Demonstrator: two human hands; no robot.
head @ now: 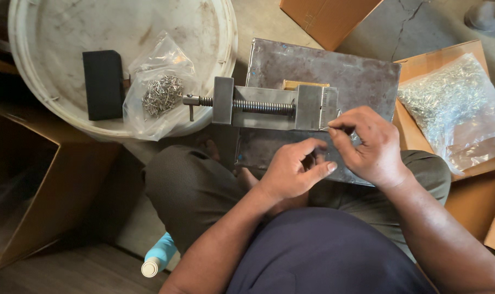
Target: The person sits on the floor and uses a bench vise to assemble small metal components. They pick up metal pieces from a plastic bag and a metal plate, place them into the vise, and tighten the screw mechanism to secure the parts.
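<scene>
Seated over a grey steel plate carrying a small metal vise. Right hand pinching a thin metal pin at the vise's jaw end, at about 3 o'clock of the screw. Left hand curled just beside it at 7 o'clock, contents hidden, grip impossible to tell. Clear bag of pins at 9 o'clock on a white bucket lid, beside a black block. Larger bag of pins at 3 o'clock.

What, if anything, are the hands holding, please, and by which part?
The right hand pinches a thin metal pin at one end, by the vise. Whether the left hand holds anything cannot be told.
</scene>
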